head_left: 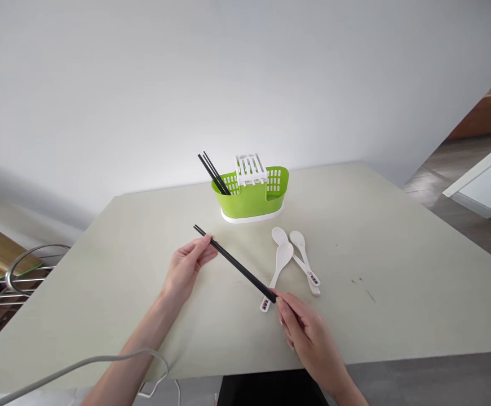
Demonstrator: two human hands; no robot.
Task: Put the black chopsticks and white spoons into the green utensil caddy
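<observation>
A pair of black chopsticks lies slanted across the space between my hands, above the table. My left hand pinches them near their thin ends. At the thick ends, my right hand is closed around them. Beyond the hands stands a green utensil basket on a white base, with a white slotted piece across its middle. Several black chopsticks lean in its left compartment. Three white spoons lie loosely together to the right of the held pair, whose thick ends cross over one handle.
The pale table reaches back to a white wall. A grey cable loops over my left forearm at the front edge. At the left are a metal rack and a wooden board.
</observation>
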